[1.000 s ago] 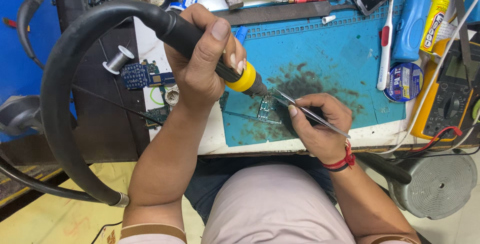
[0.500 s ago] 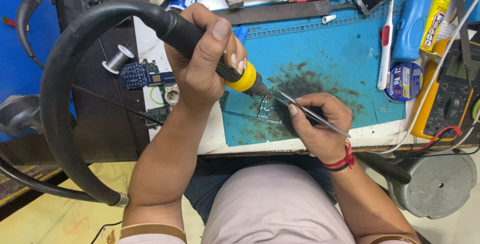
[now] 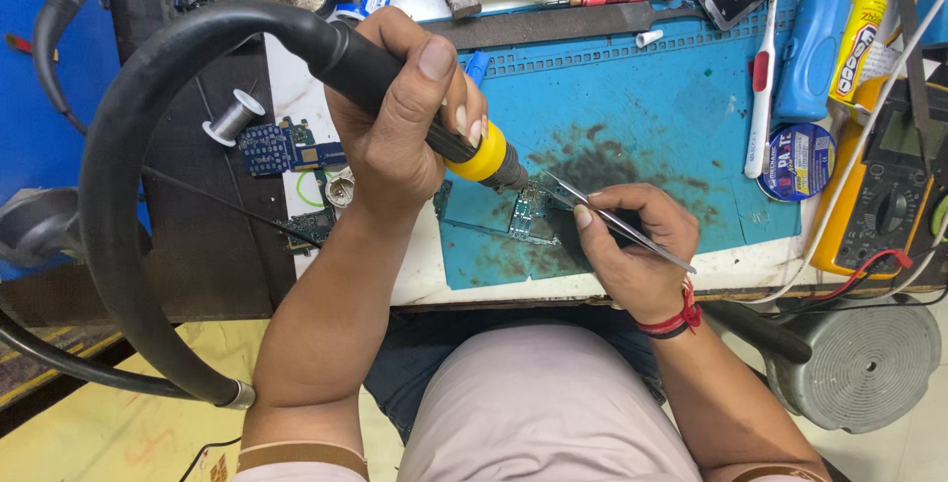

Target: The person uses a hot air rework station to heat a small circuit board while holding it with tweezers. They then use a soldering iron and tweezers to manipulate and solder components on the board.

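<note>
nozzle tip (image 3: 520, 183) hidden over circuit board (image 3: 528, 213), multimeter (image 3: 889, 196) cut off at right edge

In my left hand (image 3: 400, 117) the hot-air handle (image 3: 395, 87) feels like matt black rubber, ending in a glossy yellow plastic collar (image 3: 481, 158) and a dull grey metal nozzle. Its thick hose (image 3: 118, 146) is smooth black rubber. My right hand (image 3: 632, 245) pinches shiny steel tweezers (image 3: 617, 223). Under them lies the matt blue silicone mat (image 3: 652, 117), stained dark and rough-looking at its middle. On the mat the small circuit board (image 3: 528, 213) glints with bare metal. Beyond the mat's far edge lies a dull grey metal file (image 3: 553, 26).
</note>
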